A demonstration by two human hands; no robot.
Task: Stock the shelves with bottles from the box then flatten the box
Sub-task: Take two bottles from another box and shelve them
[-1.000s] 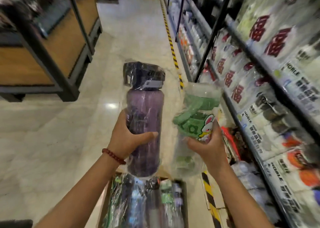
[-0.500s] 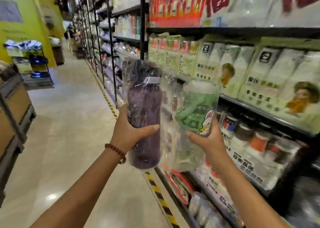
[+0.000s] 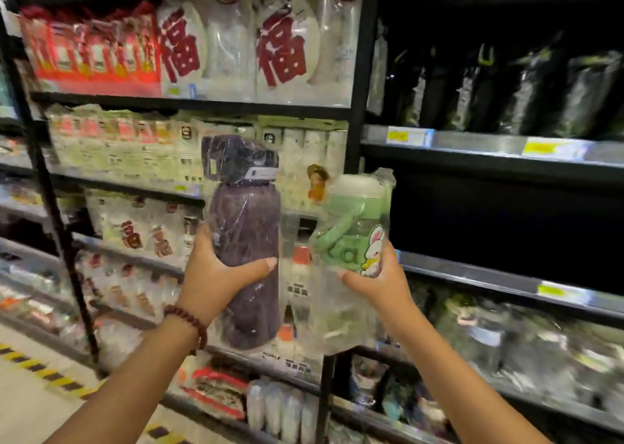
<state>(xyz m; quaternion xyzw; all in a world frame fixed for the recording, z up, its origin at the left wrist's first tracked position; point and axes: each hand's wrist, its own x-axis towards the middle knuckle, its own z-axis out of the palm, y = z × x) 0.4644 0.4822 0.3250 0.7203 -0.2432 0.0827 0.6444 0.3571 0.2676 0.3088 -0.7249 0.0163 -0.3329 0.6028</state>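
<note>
Here both arms reach up toward the shelves (image 3: 472, 268). Left hand (image 3: 216, 274) wraps the purple bottle (image 3: 246, 241) mid-body, thumb across the front, bottle upright. Right hand (image 3: 381, 278) grips the green bottle (image 3: 351, 241) in its clear wrap, just beside. Shelf goods are blurred; the right bay is dark.
</note>
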